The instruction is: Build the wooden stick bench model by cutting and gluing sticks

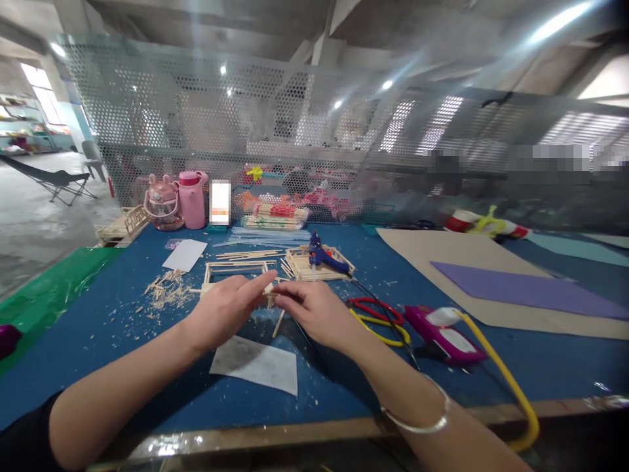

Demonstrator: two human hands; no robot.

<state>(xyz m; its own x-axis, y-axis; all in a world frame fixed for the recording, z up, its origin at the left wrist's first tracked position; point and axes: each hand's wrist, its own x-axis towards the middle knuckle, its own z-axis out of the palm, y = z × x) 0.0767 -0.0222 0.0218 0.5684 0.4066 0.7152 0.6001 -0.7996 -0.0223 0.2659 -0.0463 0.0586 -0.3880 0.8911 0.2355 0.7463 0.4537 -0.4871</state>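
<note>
At the middle of the blue table, my left hand [228, 303] grips a small frame of thin wooden sticks [236, 265], its index finger stretched along the frame's right end. Close against it, my right hand [314, 311] has thumb and index finger pinched at the frame's right corner; what lies between those fingertips is too small to make out. A loose stick [278, 324] lies below the hands. Behind them, a blue glue gun [327, 257] rests on a second stick frame [295, 263].
White paper [255, 364] lies in front; stick scraps [170, 288] are at left. Pink bottles [192, 203] and stick bundles [275, 217] stand behind. At right are red-and-yellow-handled scissors [378, 318], a magenta power strip [445, 337] with yellow cable, and purple sheet [531, 292].
</note>
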